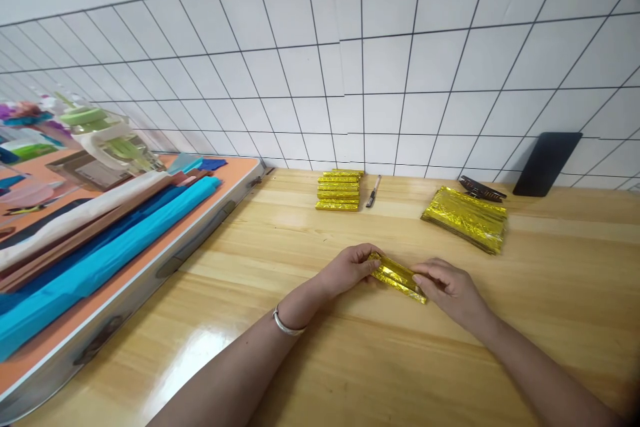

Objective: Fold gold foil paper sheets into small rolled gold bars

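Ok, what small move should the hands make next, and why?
I'd probably press the lengthwise fold flatter: the left hand and right hand pinch opposite ends of the gold foil, and its folded layers look slightly raised.

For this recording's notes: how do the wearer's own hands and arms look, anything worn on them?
Both hands, left and right, are bare, without gloves. No sleeves show on the forearms. A slim, silvery bangle circles the left wrist; the right has none.
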Demonstrator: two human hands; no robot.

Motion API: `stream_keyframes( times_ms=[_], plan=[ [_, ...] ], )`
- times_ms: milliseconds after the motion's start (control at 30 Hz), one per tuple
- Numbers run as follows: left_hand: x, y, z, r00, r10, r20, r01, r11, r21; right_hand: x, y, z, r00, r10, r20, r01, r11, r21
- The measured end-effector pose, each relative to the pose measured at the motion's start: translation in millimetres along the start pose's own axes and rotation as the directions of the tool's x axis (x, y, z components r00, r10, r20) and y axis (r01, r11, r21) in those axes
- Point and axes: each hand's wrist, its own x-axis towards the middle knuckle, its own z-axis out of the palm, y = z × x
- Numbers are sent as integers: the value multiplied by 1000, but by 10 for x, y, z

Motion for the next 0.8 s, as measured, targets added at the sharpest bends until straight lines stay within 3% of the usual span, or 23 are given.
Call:
stream_keyframes(
  times_ms=[200, 400, 533, 633, 700, 800],
  plan=[
    [-14, -22, 32, 1000, 24, -3, -23, 977, 211, -23, 69, 15, 999, 24, -45, -24, 1000, -2],
    [-34, -48, -79, 994, 104, -30, -82, 903, 422, -19, 64, 23, 999, -26, -42, 24, 998, -56],
    [-69, 109, -186, 987, 138, -82, -73, 842, 534, -17, 72, 28, 996, -75, -45, 70, 992, -102],
    [-101, 321, -225, 965, 232, -123, -90, 732, 675, -14, 86, 32, 992, -119, -35, 114, 987, -116],
    [-121, 458, -220, 957, 281, -75, -132, 648, 750, -13, 89, 35, 989, -143, -31, 138, 983, -120],
    [-157, 571, -184, 953, 287, 95, -242, 537, 808, -17, 82, 40, 986, -161, -32, 156, 979, -128]
  ],
)
